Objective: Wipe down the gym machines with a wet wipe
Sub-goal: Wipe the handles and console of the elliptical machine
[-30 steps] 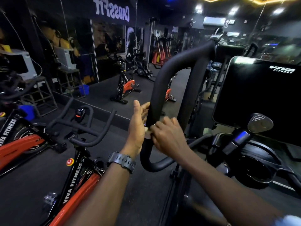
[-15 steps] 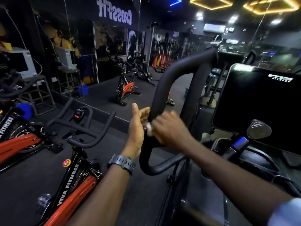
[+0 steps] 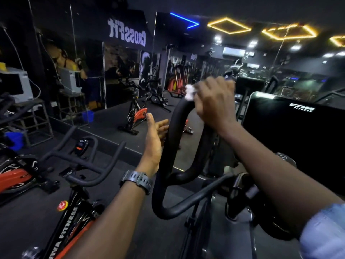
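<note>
A black looped handlebar (image 3: 169,146) of an exercise machine rises in front of me. My right hand (image 3: 214,101) wraps over the top bend of the loop, pressing a white wet wipe (image 3: 189,92) against the bar. The wipe sticks out at the left of my fingers. My left hand (image 3: 154,139), with a grey watch on the wrist, is held flat and upright beside the loop's left side, fingers apart, fingertips touching the bar.
The machine's black console panel (image 3: 291,135) stands at the right. A red-and-black spin bike (image 3: 74,212) with dark handlebars is close on my left. A mirror wall (image 3: 121,75) runs behind, and a metal stand (image 3: 33,120) sits at far left.
My right hand with the wipe has slid up the handlebar from the lower left part of the loop to its top bend. My left hand stays beside the bar.
</note>
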